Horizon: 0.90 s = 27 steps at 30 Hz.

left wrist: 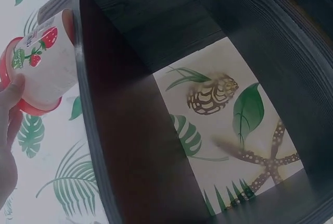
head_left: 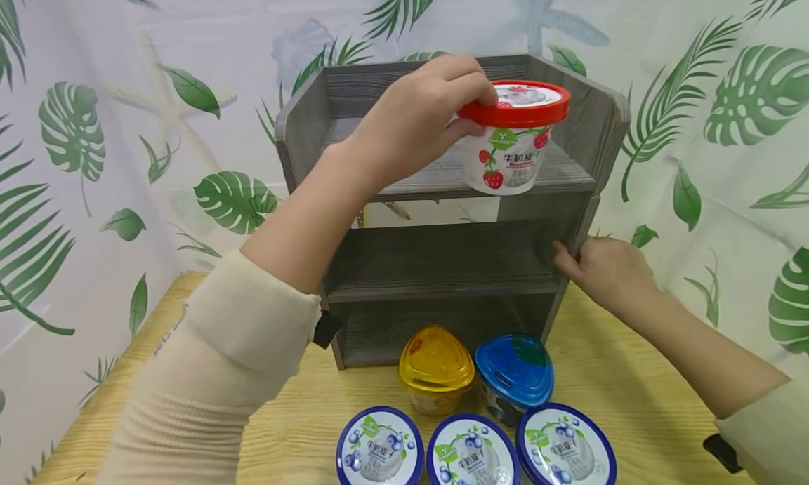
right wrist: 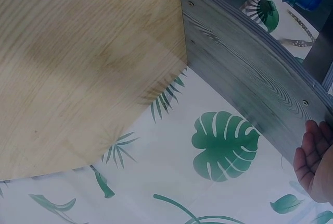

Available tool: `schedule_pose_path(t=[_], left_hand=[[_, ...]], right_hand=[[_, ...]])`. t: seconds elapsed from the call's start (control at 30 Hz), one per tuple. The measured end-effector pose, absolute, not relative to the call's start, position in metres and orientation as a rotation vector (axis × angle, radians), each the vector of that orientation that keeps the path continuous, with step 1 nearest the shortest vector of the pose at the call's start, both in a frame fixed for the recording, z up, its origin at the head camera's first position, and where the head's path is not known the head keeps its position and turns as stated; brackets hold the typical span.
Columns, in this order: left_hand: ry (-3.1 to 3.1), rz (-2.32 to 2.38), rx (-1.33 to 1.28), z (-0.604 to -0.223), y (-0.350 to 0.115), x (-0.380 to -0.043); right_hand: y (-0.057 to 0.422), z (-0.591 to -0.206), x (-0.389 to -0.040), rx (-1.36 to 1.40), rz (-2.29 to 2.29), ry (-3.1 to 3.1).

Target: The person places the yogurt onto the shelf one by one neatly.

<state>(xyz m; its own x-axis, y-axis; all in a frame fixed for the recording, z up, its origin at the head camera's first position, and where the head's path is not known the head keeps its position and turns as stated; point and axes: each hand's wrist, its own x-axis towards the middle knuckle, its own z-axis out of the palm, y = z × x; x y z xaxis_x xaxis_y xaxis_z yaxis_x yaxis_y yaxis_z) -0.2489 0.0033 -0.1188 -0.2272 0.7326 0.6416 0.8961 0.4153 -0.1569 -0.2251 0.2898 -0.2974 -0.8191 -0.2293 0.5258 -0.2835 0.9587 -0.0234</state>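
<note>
Red plastic lid (head_left: 534, 114) pinched between thumb and curled fingers, our left hand (head_left: 420, 116) held the round white strawberry-print tub (head_left: 521, 163) before the top tier of the grey wooden shelf unit (head_left: 442, 293). Our right hand (head_left: 613, 274) gripped the unit's side; keeping that brace firm and the tub level seemed wise, as the raised ends (head_left: 584, 116) limited sideways movement. Below, a yellow-lidded rounded-triangular tub (head_left: 436, 362), a blue-lidded rounded-triangular tub (head_left: 510, 369) and three round purple-rimmed tubs (head_left: 379, 446) crowded the front
</note>
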Motion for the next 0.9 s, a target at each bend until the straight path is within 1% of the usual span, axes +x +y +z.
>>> schedule_pose_path(t=[0.23,0.9], left_hand=[[-2.014,-0.375,-1.355,-0.122,0.008,-0.256],[-2.091,-0.395,-1.260,-0.126,0.024,-0.261]], right_hand=[[0.289,-0.298,-0.225,0.351,0.127,-2.575],[0.289,-0.298,-0.224,0.351,0.136,-2.561]])
